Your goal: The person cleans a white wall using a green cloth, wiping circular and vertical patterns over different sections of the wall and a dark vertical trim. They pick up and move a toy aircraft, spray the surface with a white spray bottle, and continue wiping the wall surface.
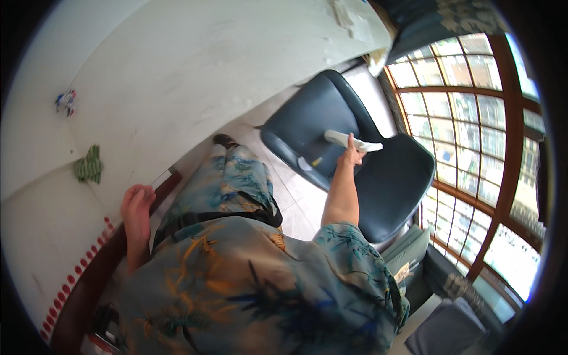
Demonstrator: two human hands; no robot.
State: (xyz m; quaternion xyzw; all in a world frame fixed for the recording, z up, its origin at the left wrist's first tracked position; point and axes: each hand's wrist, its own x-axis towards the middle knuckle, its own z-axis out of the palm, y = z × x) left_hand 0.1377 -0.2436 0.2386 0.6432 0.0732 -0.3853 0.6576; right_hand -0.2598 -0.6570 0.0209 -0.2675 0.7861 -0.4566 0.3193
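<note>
My right hand [352, 155] is closed around a long white object [338, 138], which I hold over a black leather-like chair [306, 117]. What this object is, I cannot tell. On the chair seat beneath it lie a small white piece [304, 163] and a small yellow piece [317, 161]. My left hand [138, 204] is by the dark red wooden edge [166, 191] of the white table [199, 57], its fingers loosely curled. Whether anything small sits in those fingers is hidden. A crumpled green striped cloth [90, 165] rests on the table beyond that hand.
A small blue, white and red item [66, 102] lies farther along the table. Red ovals [71, 279] line its near border. Crumpled white material [344, 20] is at the far end. A wood-framed gridded window [452, 111] stands right, above a grey cushion [446, 326].
</note>
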